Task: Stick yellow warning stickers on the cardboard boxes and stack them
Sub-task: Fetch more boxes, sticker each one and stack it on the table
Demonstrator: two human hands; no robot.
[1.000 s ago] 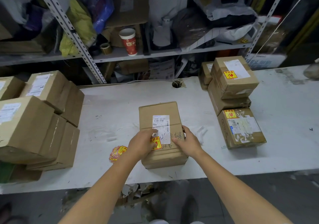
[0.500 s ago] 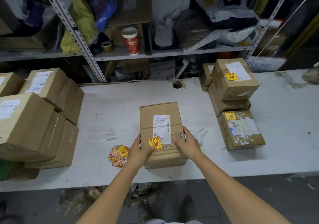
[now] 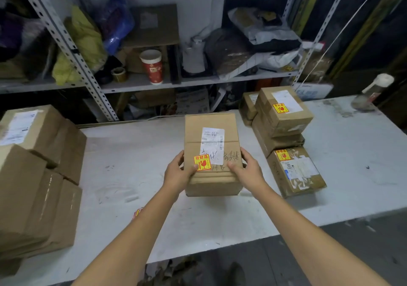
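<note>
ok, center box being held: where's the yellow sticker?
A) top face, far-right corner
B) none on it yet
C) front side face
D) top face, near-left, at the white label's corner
D: the yellow sticker lies on the top face of the center box, toward the near-left edge, right at the lower-left corner of the white label.

The box [image 3: 209, 122] is formed of matt brown cardboard. A white paper label [image 3: 212, 140] and a smooth yellow sticker [image 3: 202, 162] are carried on its top. The table [image 3: 123, 171] is finished in scuffed, matt white. The shelf upright [image 3: 93, 88] is made of perforated grey metal.
</note>
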